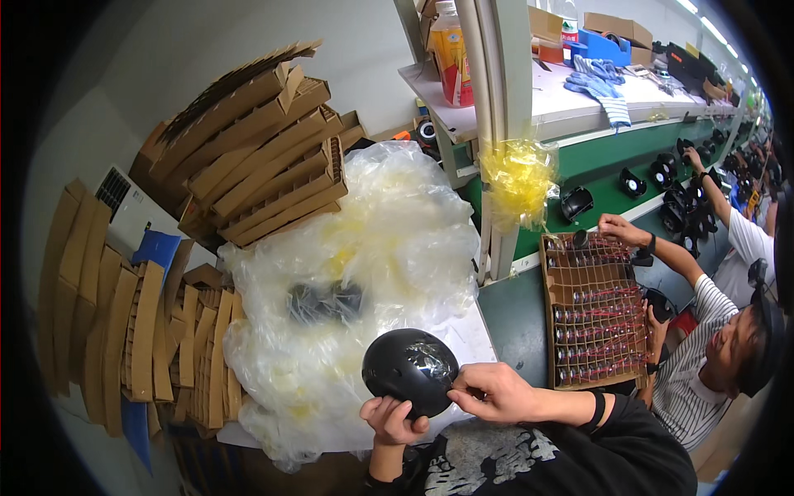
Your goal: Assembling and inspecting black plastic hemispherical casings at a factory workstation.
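Cardboard grid tray [592, 318] on the green bench holds rows of small dark-capped parts in its cells; a clear plastic bag [364, 264] holds dark pieces, too blurred to identify. Glossy black dome shell [410, 370] sits low centre over the bag: left hand [394, 420] clamped under it, right hand [492, 391] pinching its rim, underside hidden.

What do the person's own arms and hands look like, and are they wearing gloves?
No gloves: the left hand and right hand are bare. The right arm wears a black long sleeve with a black band at the wrist. The left forearm shows no sleeve. The black top has a pale printed pattern on the front.
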### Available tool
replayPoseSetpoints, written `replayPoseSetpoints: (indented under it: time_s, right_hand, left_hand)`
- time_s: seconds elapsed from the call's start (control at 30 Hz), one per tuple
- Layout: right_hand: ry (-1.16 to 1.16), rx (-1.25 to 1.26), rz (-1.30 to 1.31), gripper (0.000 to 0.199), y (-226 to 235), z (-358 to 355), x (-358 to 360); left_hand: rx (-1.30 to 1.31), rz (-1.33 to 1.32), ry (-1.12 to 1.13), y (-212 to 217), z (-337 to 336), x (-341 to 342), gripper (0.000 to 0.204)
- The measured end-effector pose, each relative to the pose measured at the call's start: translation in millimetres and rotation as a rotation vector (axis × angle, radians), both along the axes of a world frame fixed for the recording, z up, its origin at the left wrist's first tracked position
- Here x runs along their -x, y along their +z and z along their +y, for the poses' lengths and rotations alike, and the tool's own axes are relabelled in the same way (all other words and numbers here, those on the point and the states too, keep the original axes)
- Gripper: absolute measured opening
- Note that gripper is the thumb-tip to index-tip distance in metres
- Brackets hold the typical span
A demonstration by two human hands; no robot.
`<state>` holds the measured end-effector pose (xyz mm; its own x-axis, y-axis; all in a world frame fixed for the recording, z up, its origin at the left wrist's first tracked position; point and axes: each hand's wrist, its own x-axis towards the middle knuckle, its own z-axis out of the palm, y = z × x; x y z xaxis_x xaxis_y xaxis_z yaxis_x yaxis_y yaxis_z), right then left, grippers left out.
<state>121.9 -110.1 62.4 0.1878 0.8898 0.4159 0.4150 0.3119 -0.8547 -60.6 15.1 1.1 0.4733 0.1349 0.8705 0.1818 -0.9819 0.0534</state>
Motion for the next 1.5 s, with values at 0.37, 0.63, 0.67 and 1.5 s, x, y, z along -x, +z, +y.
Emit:
replayPoseSetpoints:
  time_s: [0.37,0.63,0.67,1.5]
  right_hand:
    - [-0.177,0.017,-0.034,0.018,-7,7,-8]
    - [-0.276,-0.004,-0.157,0.022,-33,22,-6]
    - [-0.304,-0.017,-0.157,0.022,-38,25,-5]
    - [-0.915,-0.016,-0.730,0.038,48,32,-160]
  left_hand:
    - [0.050,-0.043,-0.139,7,8,-17,0.041]
    - [1.343,-0.318,-0.310,19,-2,-83,0.047]
    - [1.509,-0.377,-0.356,10,3,-88,0.048]
    - [1.437,-0.243,-0.630,17,39,-21,0.077]
